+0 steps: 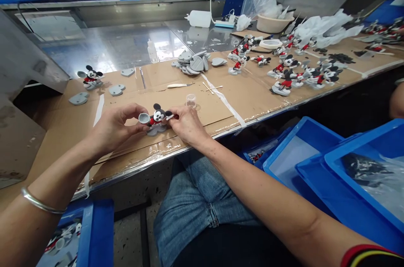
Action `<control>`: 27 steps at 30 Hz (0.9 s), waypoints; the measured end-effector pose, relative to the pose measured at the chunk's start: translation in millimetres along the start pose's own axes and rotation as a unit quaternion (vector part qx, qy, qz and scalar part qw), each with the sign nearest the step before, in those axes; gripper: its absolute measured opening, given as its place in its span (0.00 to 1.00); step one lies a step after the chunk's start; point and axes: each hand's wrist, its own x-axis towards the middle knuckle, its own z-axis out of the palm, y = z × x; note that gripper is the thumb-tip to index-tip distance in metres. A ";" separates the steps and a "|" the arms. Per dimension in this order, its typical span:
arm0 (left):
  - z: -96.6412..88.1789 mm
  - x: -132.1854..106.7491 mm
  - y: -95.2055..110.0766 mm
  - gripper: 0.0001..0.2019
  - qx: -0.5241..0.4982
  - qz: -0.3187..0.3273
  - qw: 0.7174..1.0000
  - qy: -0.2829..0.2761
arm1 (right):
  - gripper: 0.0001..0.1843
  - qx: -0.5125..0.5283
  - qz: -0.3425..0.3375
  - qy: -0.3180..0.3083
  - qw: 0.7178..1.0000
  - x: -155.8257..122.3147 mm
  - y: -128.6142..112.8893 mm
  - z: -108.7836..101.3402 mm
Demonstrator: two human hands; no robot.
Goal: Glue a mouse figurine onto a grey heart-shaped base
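**Fig. 1.** Your left hand point(116, 127) is curled nearly shut, its fingers pinching the grey cup point(144, 119) at the side of the Mickey Mouse figurine point(158, 116). Your right hand point(186, 125) is also nearly shut, gripping the figurine's other side, with a thin white stick point(169, 117) showing between its fingers. The figurine, on its grey heart-shaped base point(156, 130), is held between your 2 hands over the cardboard point(202, 107) covering the bench. Just far of your right hand stands a small clear cup point(190, 100); beyond lie a pale-handled knife point(178, 85) and wooden sticks point(213, 88). Far right, more figurines point(284, 74) stand beside a stack of grey bases point(191, 63). Far left stands 1 more figurine point(90, 77). Blue plastic bins point(303, 157) sit near right, below the bench edge.
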 end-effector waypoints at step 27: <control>11.4 -5.0 -2.2 0.14 0.015 -0.057 0.994 0.090 | 0.12 -0.002 0.018 -0.033 0.999 -2.0 -8.4 -7.1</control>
